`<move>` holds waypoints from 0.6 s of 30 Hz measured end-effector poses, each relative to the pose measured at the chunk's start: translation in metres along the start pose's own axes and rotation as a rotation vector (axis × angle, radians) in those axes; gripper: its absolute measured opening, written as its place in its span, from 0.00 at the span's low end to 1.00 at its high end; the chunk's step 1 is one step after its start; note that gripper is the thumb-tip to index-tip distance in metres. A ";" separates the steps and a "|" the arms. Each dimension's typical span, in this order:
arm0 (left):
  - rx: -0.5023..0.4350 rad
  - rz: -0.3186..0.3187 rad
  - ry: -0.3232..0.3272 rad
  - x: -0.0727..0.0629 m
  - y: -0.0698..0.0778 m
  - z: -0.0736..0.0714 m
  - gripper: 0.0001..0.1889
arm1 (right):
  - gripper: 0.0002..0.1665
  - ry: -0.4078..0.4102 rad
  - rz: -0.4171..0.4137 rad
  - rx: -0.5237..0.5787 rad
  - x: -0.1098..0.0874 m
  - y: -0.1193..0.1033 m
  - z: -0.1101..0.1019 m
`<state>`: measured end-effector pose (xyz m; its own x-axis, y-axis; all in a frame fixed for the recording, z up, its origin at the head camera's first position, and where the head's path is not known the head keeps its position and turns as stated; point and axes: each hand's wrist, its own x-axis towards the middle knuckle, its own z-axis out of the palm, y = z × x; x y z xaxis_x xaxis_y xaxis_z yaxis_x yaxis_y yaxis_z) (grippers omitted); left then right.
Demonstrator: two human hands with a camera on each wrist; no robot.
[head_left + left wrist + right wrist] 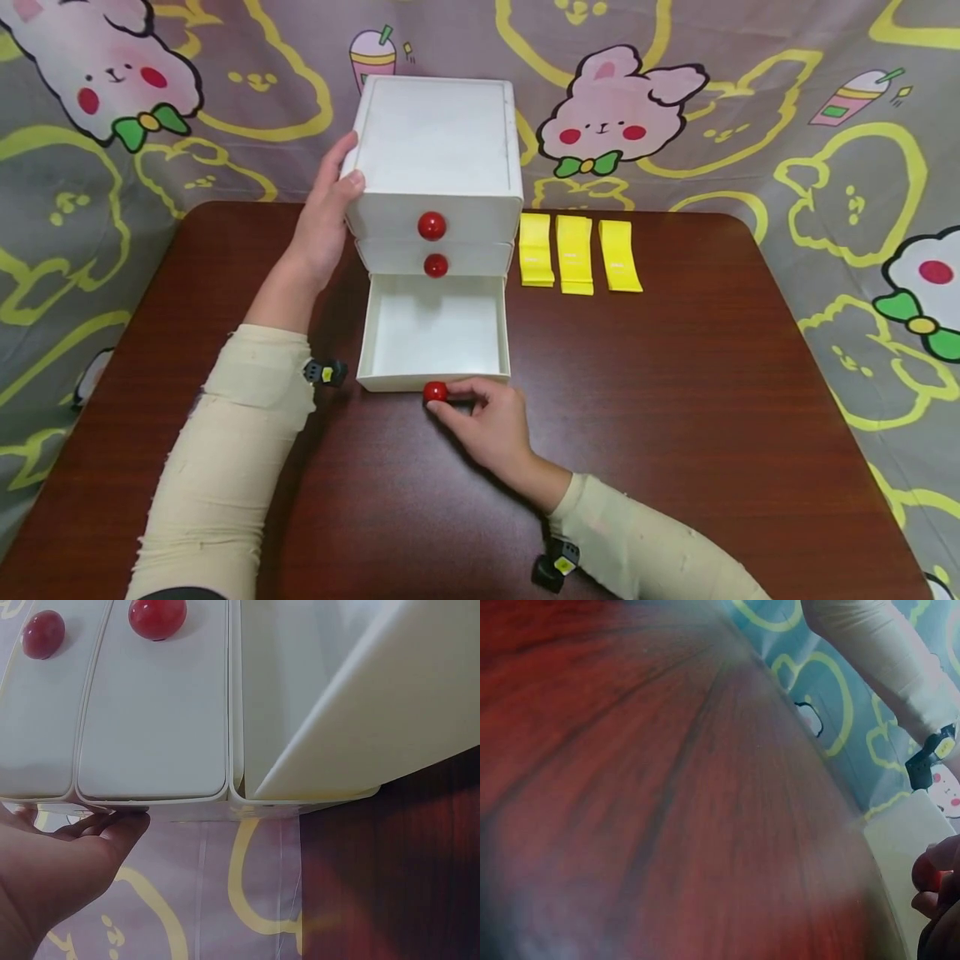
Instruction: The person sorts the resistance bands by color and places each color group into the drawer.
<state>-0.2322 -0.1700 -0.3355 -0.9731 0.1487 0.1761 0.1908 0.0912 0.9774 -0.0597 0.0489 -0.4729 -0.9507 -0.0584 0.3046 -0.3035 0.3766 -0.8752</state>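
Observation:
A white drawer cabinet (438, 133) with three drawers stands at the back of the table. Its bottom drawer (393, 383) is pulled out, and no contents show inside. My right hand (495, 425) pinches that drawer's red knob (434, 392) between thumb and fingers; the right wrist view catches the same knob (925, 874) at its edge. Against the cabinet's left side rests my left hand (321, 221), fingers extended along the wall. The upper and middle drawers, with red knobs (432, 226), are closed. In the left wrist view the left hand (64, 870) touches the cabinet's side.
Three yellow folded strips (574, 254) lie side by side right of the cabinet. The dark wood table (675, 400) carries everything. Behind it hangs a patterned curtain (720, 92) with cartoon animals, close to the cabinet's back.

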 end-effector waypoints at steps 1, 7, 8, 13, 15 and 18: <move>0.001 0.000 -0.001 0.000 0.000 0.000 0.34 | 0.11 -0.001 -0.002 -0.001 0.000 0.000 0.000; 0.001 0.001 -0.002 0.000 -0.001 -0.001 0.34 | 0.10 -0.031 -0.012 -0.007 0.001 0.000 -0.002; 0.001 0.001 -0.002 0.000 0.000 -0.001 0.34 | 0.10 -0.046 -0.012 -0.009 0.001 -0.001 -0.003; -0.004 -0.002 0.002 -0.001 -0.001 -0.001 0.34 | 0.11 -0.165 -0.018 -0.050 0.002 -0.006 -0.014; -0.008 0.002 0.004 0.000 -0.001 -0.001 0.34 | 0.11 -0.215 -0.035 -0.084 0.003 -0.010 -0.020; -0.018 0.008 0.008 0.001 -0.002 0.000 0.34 | 0.12 -0.292 -0.063 -0.117 0.005 -0.015 -0.030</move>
<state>-0.2334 -0.1705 -0.3369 -0.9725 0.1419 0.1849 0.1964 0.0718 0.9779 -0.0582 0.0706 -0.4473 -0.9133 -0.3420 0.2211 -0.3693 0.4668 -0.8035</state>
